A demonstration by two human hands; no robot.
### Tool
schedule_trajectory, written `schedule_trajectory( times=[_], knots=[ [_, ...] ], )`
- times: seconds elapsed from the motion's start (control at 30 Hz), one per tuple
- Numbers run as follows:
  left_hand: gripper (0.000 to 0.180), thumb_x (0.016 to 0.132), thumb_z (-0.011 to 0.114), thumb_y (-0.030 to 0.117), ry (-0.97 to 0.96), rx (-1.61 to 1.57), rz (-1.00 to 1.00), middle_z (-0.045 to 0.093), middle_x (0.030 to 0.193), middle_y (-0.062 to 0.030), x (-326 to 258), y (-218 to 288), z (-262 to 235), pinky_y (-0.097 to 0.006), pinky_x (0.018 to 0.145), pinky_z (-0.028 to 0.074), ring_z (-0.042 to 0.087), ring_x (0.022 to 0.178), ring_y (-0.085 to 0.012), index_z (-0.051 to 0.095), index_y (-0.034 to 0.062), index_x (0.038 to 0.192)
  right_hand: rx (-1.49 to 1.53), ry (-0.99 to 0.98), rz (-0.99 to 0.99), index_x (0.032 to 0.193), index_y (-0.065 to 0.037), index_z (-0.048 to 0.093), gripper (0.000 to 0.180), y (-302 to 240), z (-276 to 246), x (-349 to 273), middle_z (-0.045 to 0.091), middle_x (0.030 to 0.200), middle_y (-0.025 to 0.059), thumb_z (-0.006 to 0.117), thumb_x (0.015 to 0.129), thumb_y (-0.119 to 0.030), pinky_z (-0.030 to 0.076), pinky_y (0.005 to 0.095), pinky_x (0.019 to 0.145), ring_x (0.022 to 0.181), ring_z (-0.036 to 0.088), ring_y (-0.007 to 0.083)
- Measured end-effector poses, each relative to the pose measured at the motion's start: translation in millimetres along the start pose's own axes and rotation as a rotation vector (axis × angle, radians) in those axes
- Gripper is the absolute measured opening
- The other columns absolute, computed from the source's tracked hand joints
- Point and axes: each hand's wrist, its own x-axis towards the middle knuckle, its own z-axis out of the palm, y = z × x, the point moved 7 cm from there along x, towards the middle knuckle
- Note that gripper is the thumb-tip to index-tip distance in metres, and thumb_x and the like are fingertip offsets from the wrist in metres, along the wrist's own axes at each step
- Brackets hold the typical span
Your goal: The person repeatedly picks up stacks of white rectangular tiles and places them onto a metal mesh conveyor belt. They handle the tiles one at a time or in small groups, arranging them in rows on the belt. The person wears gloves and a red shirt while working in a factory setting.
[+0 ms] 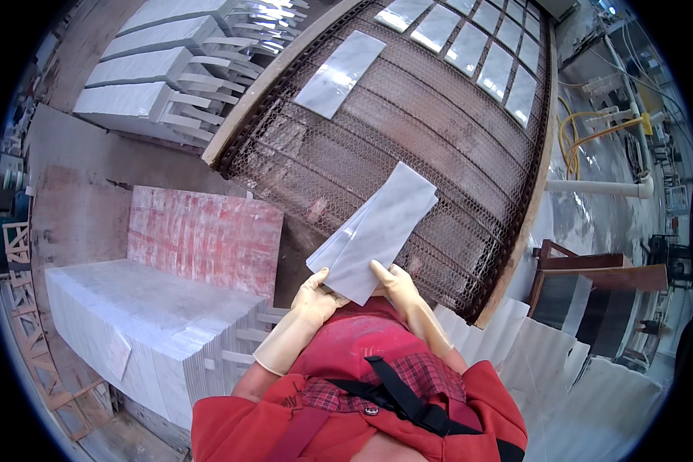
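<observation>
Wire-mesh bed [470, 177] ahead; gloved hands [316, 302] [399, 288] gripping fanned tiles [385, 231]: pale grey, oblong, smooth.

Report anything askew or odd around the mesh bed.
Nothing looks plainly broken or spilled. Two mild oddities: the pale tiles held by the left hand and right hand are fanned, their edges not lined up; and on the wire mesh, one lone tile lies near the left rail, apart from the rows of tiles.

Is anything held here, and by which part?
Yes: a fanned stack of grey-white stone tiles, held at its near end, the gloved left hand at the end edge, the gloved right hand at the right side.
</observation>
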Motion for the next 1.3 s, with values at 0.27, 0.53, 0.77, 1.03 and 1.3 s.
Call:
schedule_trajectory(
  times=[0.27,0.53,0.77,1.03,1.3],
  knots=[
    [0.050,0.096,0.061,-0.003,0.005,0.130,0.014,0.058,0.144,-0.0158,9.7,-1.2,-6.2,-0.069,0.107,0.049,0.058,0.132,-0.0417,0.050,0.0081,0.143,0.199,0.125,-0.059,0.128,0.000,0.064,0.047,-14.1,-36.7,-7.4,0.074,0.118,0.0096,0.072,0.101,-0.038,0.058,0.0357,0.090,0.101,0.073,0.0206],
    [0.049,0.100,0.063,0.000,-0.014,0.191,-0.016,0.058,0.144,-0.0130,9.1,-0.5,-4.3,-0.069,0.106,0.050,0.061,0.130,-0.0403,0.049,0.0103,0.145,0.038,0.054,-0.084,0.121,0.000,0.067,0.039,-52.3,-75.6,-5.2,0.076,0.110,0.0084,0.070,0.102,-0.033,0.058,0.0320,0.085,0.092,0.073,0.0164],
    [0.062,0.095,0.062,-0.010,0.022,0.222,0.017,0.054,0.149,-0.0134,19.1,-3.8,-5.8,-0.072,0.111,0.045,0.057,0.135,-0.0402,0.044,0.0149,0.149,0.031,0.068,-0.175,0.122,0.003,0.067,0.039,-143.5,-67.5,-19.8,0.076,0.108,0.0103,0.071,0.101,-0.029,0.060,0.0315,0.081,0.088,0.074,0.0168],
    [0.067,0.103,0.065,0.035,-0.053,0.401,-0.042,0.046,0.157,-0.0178,18.8,3.7,-5.4,-0.078,0.106,0.043,0.052,0.133,-0.0535,0.037,0.0122,0.159,-0.007,0.068,-0.441,0.132,0.006,0.060,0.046,-263.3,-24.6,103.8,0.071,0.124,0.0159,0.072,0.099,-0.024,0.054,0.0362,0.099,0.108,0.070,0.0234],
    [0.084,0.099,0.041,0.079,0.033,0.272,-0.005,0.032,0.171,-0.0070,13.2,5.7,19.3,-0.086,0.109,0.022,0.032,0.154,-0.0423,0.033,0.0272,0.164,0.246,-0.010,-0.492,0.130,0.005,0.061,0.036,-315.4,-5.1,217.4,0.071,0.125,0.0187,0.070,0.100,-0.012,0.057,0.0414,0.100,0.111,0.072,0.0300]
  ],
)
